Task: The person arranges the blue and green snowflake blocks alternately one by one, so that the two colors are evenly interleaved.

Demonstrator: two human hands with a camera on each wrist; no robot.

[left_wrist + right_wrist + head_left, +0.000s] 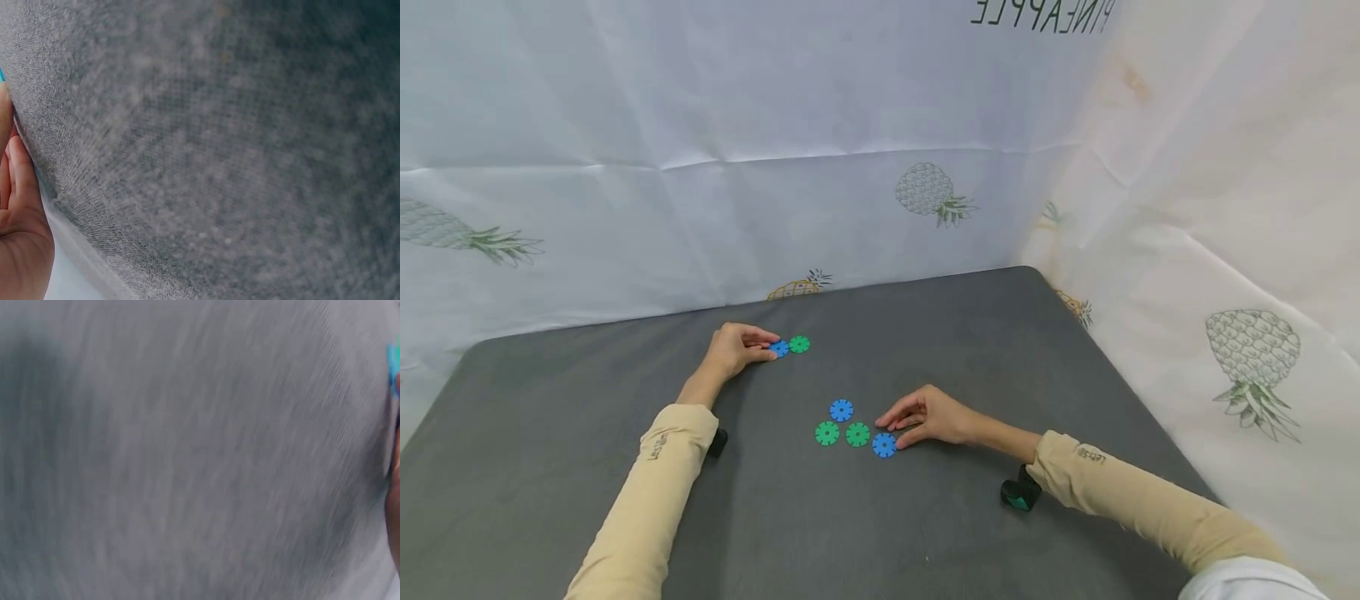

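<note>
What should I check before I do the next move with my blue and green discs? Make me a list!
1. Left hand free: not ok; it pinches the far blue disc.
2. Far green disc beside that blue one: ok.
3. Right hand at the rightmost blue disc: ok; its thumb is at the edge.
4. Right hand's grip firm: cannot tell.
5. Middle blue disc on the table: ok.
6. Far discs locked together: cannot tell.

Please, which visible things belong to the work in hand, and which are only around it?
Seemingly in the work:
far blue disc, at the left hand
far green disc
near blue disc, at the right hand
middle blue disc
two near green discs

Only around it:
grey table
pineapple curtain
black wrist devices
</note>
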